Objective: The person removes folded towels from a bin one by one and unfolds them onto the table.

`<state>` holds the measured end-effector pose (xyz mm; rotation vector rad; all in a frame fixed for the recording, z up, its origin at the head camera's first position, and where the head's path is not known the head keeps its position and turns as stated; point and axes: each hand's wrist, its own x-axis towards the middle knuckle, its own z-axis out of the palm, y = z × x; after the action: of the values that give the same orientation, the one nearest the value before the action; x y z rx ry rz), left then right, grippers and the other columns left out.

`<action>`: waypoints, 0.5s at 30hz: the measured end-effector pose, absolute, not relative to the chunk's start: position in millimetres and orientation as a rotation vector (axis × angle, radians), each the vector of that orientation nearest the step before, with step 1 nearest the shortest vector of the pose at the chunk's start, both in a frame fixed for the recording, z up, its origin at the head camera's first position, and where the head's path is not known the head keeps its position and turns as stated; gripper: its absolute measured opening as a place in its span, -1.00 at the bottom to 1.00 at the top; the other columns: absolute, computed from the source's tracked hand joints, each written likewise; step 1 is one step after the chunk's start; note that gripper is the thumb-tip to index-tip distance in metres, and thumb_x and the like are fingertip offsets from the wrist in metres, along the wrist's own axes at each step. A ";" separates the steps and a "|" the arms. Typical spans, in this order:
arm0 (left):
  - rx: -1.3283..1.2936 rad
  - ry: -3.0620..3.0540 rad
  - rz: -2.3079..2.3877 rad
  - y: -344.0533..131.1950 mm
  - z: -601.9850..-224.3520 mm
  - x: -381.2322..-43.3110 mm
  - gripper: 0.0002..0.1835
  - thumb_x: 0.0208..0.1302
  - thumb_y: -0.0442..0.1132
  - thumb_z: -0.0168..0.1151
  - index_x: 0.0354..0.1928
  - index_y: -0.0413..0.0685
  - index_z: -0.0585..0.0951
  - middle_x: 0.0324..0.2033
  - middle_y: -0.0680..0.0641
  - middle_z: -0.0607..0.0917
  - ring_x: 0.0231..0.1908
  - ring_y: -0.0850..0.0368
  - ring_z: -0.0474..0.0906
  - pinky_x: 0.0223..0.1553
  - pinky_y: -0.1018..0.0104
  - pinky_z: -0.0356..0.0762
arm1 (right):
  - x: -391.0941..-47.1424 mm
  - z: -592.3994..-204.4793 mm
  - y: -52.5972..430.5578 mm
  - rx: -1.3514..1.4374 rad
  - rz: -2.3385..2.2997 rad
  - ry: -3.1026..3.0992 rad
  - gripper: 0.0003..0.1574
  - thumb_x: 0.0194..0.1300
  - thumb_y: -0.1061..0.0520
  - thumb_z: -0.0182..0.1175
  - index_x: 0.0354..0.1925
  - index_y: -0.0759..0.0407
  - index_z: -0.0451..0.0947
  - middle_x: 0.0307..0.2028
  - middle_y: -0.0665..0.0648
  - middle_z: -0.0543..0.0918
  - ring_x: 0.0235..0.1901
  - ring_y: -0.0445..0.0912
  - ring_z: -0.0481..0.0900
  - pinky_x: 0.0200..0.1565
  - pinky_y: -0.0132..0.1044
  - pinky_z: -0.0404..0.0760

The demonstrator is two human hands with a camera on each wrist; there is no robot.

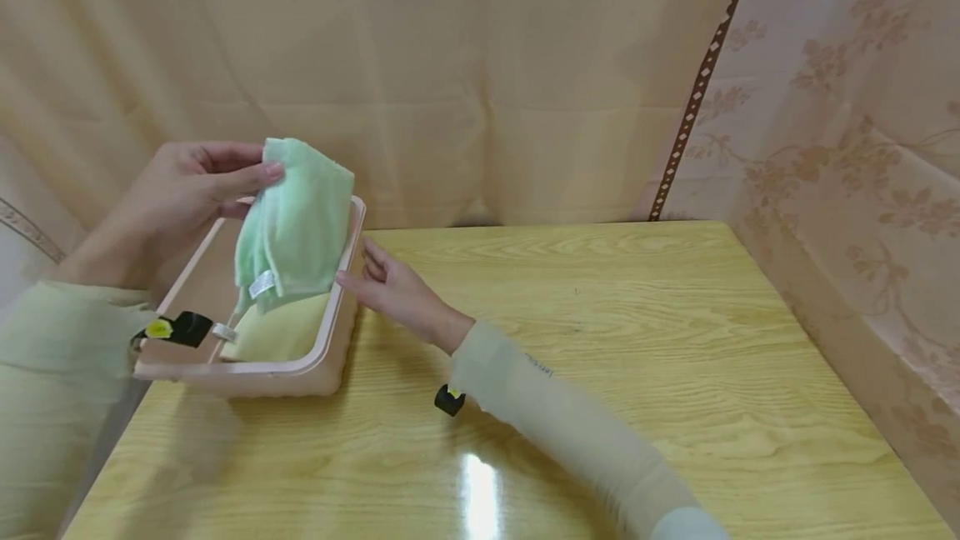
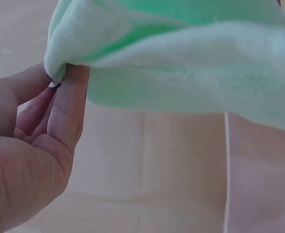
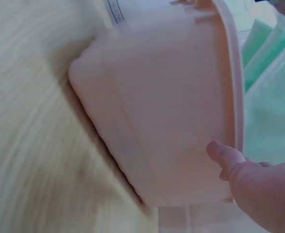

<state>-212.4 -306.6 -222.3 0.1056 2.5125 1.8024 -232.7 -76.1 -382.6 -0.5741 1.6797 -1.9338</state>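
Observation:
My left hand (image 1: 191, 186) pinches a folded pale green towel (image 1: 303, 219) by its upper left corner, between thumb and fingers. The towel hangs over a pink plastic storage box (image 1: 337, 332), and its white label shows low on the left. In the left wrist view the green towel (image 2: 181, 82) droops from the fingertips to the right. My right hand (image 1: 397, 290) holds the box's right side, its thumb over the rim and its fingers against the outer wall (image 3: 181, 107). Inside the box lies a pale yellow towel (image 1: 281, 332) with a white label.
The box stands at the left end of a wood-grain table (image 1: 600, 357). Behind the table hangs a beige curtain (image 1: 450, 65), and a floral cloth (image 1: 847, 148) covers the right side. Dark camera mounts (image 1: 191, 329) sit at both wrists.

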 end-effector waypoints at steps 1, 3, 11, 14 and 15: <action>0.111 2.502 1.817 -304.0 -220.2 -211.5 -0.65 0.29 -0.17 0.43 0.10 -0.05 0.72 -0.14 0.04 0.79 -0.25 0.18 0.71 -0.23 0.34 0.69 | -234.7 -380.6 -74.8 -0.560 -1.937 1.687 0.07 0.45 -0.03 0.25 0.64 -0.03 -0.16 0.59 0.10 -0.03 0.53 -0.07 0.02 0.21 -0.32 0.49; 0.123 2.502 1.818 -298.2 -216.7 -209.6 -0.62 0.28 -0.15 0.44 0.12 -0.05 0.70 -0.13 0.03 0.78 -0.24 0.18 0.70 -0.22 0.34 0.69 | -239.4 -377.2 -71.0 -0.544 -1.947 1.689 0.09 0.45 -0.05 0.26 0.64 -0.04 -0.18 0.60 0.09 -0.05 0.52 -0.09 0.05 0.21 -0.30 0.50; 0.301 2.288 2.073 -259.0 -211.7 -212.1 -0.74 0.27 -0.30 0.43 0.00 -0.18 0.74 -0.19 -0.08 0.79 -0.32 0.14 0.72 -0.32 0.31 0.70 | -265.0 -373.0 -38.5 -0.524 -2.093 1.482 0.03 0.55 0.02 0.13 0.65 -0.07 -0.31 0.61 0.11 -0.07 0.50 -0.05 0.15 0.35 -0.01 0.36; 0.379 2.224 2.106 -241.9 -212.0 -215.7 -0.73 0.28 -0.31 0.43 0.00 -0.23 0.73 -0.19 -0.11 0.78 -0.33 0.13 0.71 -0.33 0.31 0.69 | -273.8 -377.0 -20.5 -0.506 -2.174 1.361 -0.06 0.59 0.08 0.03 0.65 -0.10 -0.28 0.58 0.14 0.03 0.51 0.04 0.12 0.37 0.15 0.27; 0.412 2.202 2.115 -236.5 -212.5 -217.1 -0.73 0.29 -0.32 0.42 0.00 -0.25 0.72 -0.19 -0.11 0.78 -0.33 0.13 0.71 -0.33 0.31 0.70 | -276.2 -378.8 -14.5 -0.509 -2.193 1.339 -0.09 0.60 0.08 0.02 0.65 -0.10 -0.25 0.55 0.18 0.12 0.49 0.08 0.17 0.36 0.17 0.29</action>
<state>-217.1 -236.5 -212.5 0.4117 2.2018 2.1149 -276.2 -14.5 -378.8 -0.5086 1.3391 -2.1930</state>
